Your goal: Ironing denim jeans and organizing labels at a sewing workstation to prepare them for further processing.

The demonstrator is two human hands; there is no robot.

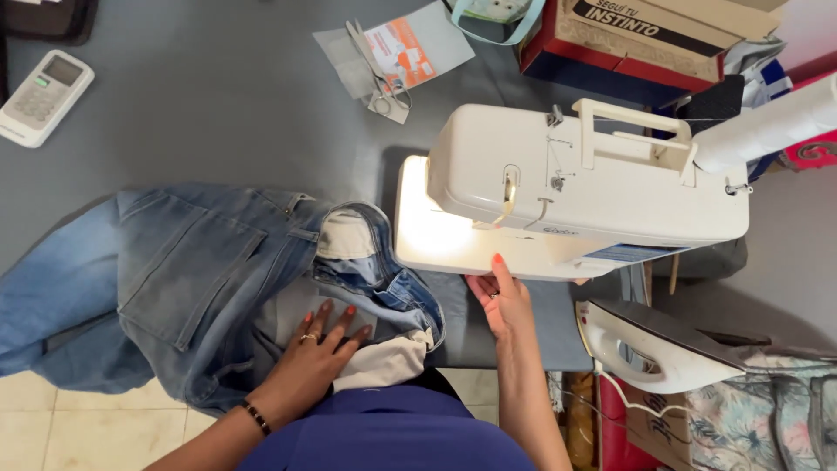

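Note:
A pair of blue jeans (174,270) lies spread on the grey table, waistband turned open with its pale lining showing. My left hand (316,344) lies flat, fingers apart, on a grey patch of fabric (292,305) inside the jeans. My right hand (501,296) reaches up and touches the front lower edge of the white sewing machine (575,187), fingers extended. The machine's lamp lights its bed on the left side.
A white steam iron (649,344) stands at the right on floral cloth. Scissors (379,74) lie on grey and orange papers at the back. A white remote control (39,96) sits far left. Cardboard boxes (636,39) stand behind the machine.

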